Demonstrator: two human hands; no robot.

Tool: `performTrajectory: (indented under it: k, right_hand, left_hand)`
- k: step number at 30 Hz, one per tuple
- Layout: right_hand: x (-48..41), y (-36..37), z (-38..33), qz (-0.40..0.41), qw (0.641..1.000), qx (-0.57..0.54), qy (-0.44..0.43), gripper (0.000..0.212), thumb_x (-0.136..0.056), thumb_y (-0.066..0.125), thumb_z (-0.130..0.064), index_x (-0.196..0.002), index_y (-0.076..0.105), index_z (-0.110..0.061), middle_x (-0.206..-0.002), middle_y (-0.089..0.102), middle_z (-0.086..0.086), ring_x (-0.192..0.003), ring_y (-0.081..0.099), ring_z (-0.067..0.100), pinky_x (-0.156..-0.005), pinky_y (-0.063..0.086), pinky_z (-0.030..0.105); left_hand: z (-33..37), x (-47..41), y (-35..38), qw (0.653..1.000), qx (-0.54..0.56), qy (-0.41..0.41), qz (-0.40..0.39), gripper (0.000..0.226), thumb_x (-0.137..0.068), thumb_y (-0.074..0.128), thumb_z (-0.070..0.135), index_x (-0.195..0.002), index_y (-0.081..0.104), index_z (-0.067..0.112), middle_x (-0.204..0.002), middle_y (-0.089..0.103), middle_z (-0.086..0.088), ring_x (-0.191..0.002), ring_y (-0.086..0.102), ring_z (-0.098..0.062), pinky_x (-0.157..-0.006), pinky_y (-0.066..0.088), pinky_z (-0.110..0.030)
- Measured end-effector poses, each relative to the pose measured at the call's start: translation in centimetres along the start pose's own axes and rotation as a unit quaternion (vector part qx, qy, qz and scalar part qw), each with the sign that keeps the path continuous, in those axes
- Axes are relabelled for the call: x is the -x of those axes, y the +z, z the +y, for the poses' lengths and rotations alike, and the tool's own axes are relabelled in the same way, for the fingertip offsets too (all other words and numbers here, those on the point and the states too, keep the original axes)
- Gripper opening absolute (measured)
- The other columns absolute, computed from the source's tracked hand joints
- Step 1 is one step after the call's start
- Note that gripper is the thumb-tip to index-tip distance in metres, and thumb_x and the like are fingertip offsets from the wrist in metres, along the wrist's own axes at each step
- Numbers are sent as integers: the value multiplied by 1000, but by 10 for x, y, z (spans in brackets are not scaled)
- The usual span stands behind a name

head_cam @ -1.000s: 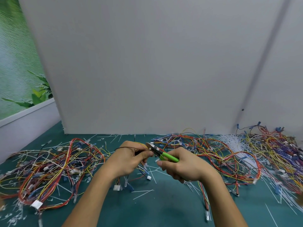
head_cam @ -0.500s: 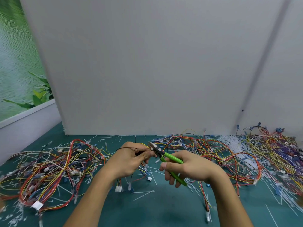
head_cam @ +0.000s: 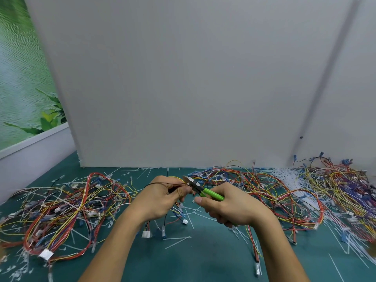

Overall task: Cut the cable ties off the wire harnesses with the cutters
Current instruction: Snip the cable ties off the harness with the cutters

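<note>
My left hand point(head_cam: 160, 197) pinches a small wire harness point(head_cam: 173, 214) above the green table; its yellow and black wires loop over my fingers and its white connectors hang below. My right hand point(head_cam: 230, 208) grips the green-handled cutters point(head_cam: 203, 189), squeezed together. The metal jaws sit at my left fingertips, against the held wires. The cable tie at the jaws is too small to make out.
A tangled heap of harnesses point(head_cam: 61, 210) lies at the left, another heap point(head_cam: 264, 192) at the middle right, and a third pile point(head_cam: 341, 186) at the far right. Cut white ties point(head_cam: 177, 241) litter the green mat point(head_cam: 193, 265). A grey partition point(head_cam: 183, 88) stands behind.
My right hand opened the cutter handles half a second ago and has now squeezed them together again at the held wires. My left hand has stayed in place.
</note>
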State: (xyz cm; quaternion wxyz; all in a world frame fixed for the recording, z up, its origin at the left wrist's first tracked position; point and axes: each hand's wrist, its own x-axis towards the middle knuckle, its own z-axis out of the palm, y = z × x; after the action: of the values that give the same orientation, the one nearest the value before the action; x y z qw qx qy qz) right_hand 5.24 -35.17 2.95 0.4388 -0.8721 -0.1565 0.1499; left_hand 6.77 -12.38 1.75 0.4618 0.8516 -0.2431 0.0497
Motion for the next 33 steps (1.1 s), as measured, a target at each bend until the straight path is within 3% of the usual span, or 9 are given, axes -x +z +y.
performTrajectory:
  k: [3,10,14,17,19,23,33]
  right_hand:
    - [0,-1,-1,1,1000,4,-8,36,-98,66,-46,-76,62,-18,-59,53,-4,-50,51,17,-46,43,24]
    - [3,-4,-3,-15,999,9,-27,33,-101,64,-40,-88,65,-10,-68,61,1,-59,60,15,-56,54,31]
    - [6,-7,-5,-23,999,19,-21,36,-102,63,-38,-100,65,-2,-79,70,3,-70,67,15,-74,62,47]
    - [8,-8,-6,-25,999,20,-19,36,-102,62,-36,-104,66,0,-81,71,4,-73,68,16,-79,62,53]
    - [9,-9,-6,-26,999,22,-18,36,-103,62,-35,-104,67,0,-80,71,3,-71,67,16,-76,63,49]
    - [8,-9,-4,-10,1000,13,-16,33,-102,62,-38,-91,69,-8,-69,63,1,-59,59,15,-56,54,31]
    - [4,-4,-4,11,1000,10,-5,38,-96,66,-52,-76,65,-20,-65,58,1,-54,54,18,-51,44,29]
  left_hand:
    - [1,0,0,1000,-4,-4,4,21,-96,61,43,-78,71,49,-75,70,7,-68,62,-4,-64,46,-15]
    - [-2,1,-2,1000,-17,-14,10,27,-93,61,47,-75,72,29,-68,66,15,-62,55,-2,-59,40,-12]
    - [0,1,-3,1000,-17,-16,6,24,-92,61,48,-75,71,34,-68,66,18,-63,56,-2,-60,41,-11]
    - [0,1,-3,1000,-14,-14,5,25,-89,59,54,-77,71,35,-73,69,15,-67,59,-1,-62,43,-12]
    - [1,1,-2,1000,-5,-15,6,23,-88,60,54,-77,72,37,-75,70,13,-68,59,-2,-63,44,-13]
    - [3,1,-1,1000,11,-4,14,15,-88,61,51,-75,69,53,-74,70,14,-69,60,-2,-65,44,-14]
    - [2,1,-2,1000,16,6,14,19,-87,60,53,-80,73,42,-79,72,8,-76,65,-13,-70,49,-22]
